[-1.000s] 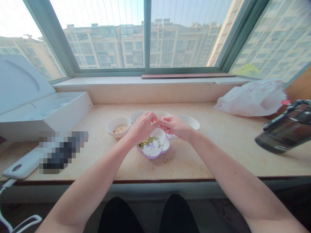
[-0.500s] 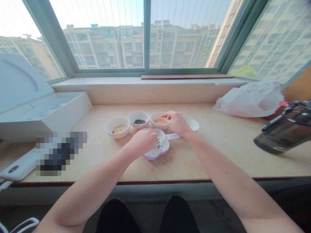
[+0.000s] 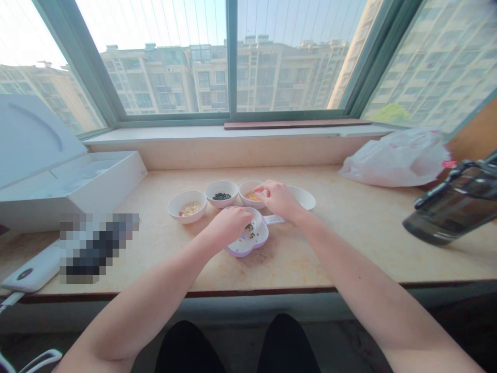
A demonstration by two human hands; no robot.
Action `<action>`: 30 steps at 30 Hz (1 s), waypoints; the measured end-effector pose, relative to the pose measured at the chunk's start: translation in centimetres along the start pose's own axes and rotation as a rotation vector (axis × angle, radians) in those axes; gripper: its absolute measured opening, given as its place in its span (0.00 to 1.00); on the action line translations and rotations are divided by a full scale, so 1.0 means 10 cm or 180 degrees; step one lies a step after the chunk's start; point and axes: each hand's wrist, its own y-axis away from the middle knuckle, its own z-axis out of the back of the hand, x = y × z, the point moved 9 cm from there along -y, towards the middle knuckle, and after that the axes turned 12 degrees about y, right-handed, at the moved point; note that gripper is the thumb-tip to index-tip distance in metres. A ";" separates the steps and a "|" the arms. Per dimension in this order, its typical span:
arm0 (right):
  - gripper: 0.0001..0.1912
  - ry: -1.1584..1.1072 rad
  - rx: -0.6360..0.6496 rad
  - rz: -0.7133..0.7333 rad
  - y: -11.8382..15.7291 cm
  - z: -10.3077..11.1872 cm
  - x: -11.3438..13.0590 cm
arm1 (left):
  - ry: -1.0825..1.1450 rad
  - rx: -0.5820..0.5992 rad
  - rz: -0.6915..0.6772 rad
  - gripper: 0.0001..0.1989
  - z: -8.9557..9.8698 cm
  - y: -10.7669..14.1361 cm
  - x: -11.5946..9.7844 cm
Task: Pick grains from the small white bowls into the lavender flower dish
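A purple-rimmed dish [image 3: 240, 253] sits on the surface [image 3: 295, 261], with a few green beans [image 3: 251, 235] showing in it. Over its ten o'clock side the left hand [image 3: 233, 224] bends down, knuckles up and fingers curled under; its grip is hidden, so I cannot tell what it holds. At twelve o'clock stands a bowl [image 3: 245, 202] of yellow pieces; the right hand [image 3: 276, 198] hangs at its three o'clock side, thumb and forefinger close together, any pinched piece too small to tell. The left forearm slants in from eight o'clock, the right from four.
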 end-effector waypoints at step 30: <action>0.18 -0.2228 0.0713 -0.0086 0.17 -0.06 0.31 | 0.4912 -0.1793 0.0782 0.17 0.36 0.07 0.57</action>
